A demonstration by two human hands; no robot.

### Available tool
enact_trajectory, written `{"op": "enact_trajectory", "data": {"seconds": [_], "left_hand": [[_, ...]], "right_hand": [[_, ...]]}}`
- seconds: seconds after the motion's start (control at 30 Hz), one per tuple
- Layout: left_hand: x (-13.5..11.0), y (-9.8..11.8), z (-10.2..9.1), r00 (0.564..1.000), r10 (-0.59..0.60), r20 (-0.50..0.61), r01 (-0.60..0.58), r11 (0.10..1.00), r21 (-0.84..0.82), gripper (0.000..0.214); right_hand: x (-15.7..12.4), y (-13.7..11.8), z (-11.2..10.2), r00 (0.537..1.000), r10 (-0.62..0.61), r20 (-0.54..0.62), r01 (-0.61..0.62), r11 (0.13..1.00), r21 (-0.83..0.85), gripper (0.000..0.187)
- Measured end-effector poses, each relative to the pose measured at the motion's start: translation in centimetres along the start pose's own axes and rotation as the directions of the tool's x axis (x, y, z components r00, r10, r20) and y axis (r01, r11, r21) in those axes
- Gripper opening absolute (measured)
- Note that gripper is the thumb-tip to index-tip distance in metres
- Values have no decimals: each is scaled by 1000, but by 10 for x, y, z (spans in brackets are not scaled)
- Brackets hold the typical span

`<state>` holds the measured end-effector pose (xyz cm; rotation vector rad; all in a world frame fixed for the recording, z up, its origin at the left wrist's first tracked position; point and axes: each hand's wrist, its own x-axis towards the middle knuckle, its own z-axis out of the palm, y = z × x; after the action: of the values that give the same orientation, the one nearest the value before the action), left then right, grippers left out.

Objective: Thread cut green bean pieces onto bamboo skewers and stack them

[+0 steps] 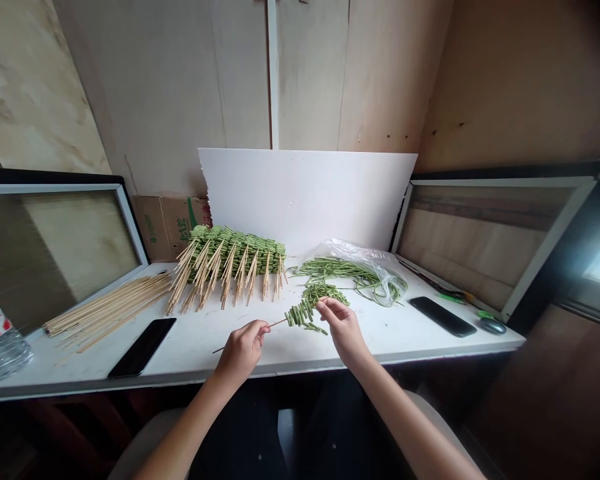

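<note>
My left hand [244, 345] is closed around a thin wooden skewer [279, 323], whose bare end sticks out to the lower left. Short cut pieces of green bean [300, 313] are threaded side by side along its other end. At that tip, my right hand [341, 323] pinches with thumb and forefinger; whether a bean piece or the skewer point is between them I cannot make out. Behind and below the right hand lies a small heap of cut bean pieces [325, 292], with a few loose pieces nearer the table edge.
Filled bean skewers [237, 250] are stacked at the back left, sticks forward. Bare skewers [115, 303] lie left of them. Long green beans [337, 269] rest by a plastic bag [365, 257]. Phones [143, 348] [443, 316], a water bottle [0, 343] and a mouse [493, 325] flank the table.
</note>
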<state>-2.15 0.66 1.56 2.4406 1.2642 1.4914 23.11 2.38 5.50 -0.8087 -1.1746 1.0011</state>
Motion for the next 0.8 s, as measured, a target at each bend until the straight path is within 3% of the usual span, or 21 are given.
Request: {"op": "enact_trajectory", "data": {"seconds": [0.3,0.4,0.53,0.8], "left_hand": [[8,3,-6,977,-96,188,116,988,-98,23],[12,7,-10,986,-113,122,126,986,-109,15],[12,10,-12,999,-52,-7,51,997,-63,15],[8,8,-7,997,73,-37,-75,996,-40,27]], "right_hand": [[0,-10,-4,997,-2,78,4,1000,-13,25],[3,-11,-7,1000,11,16,-11,1000,-3,27],[7,-4,-9,1000,6,-28,-5,999,35,28],[5,5,-6,999,-39,-13,39,999,-6,29]]}}
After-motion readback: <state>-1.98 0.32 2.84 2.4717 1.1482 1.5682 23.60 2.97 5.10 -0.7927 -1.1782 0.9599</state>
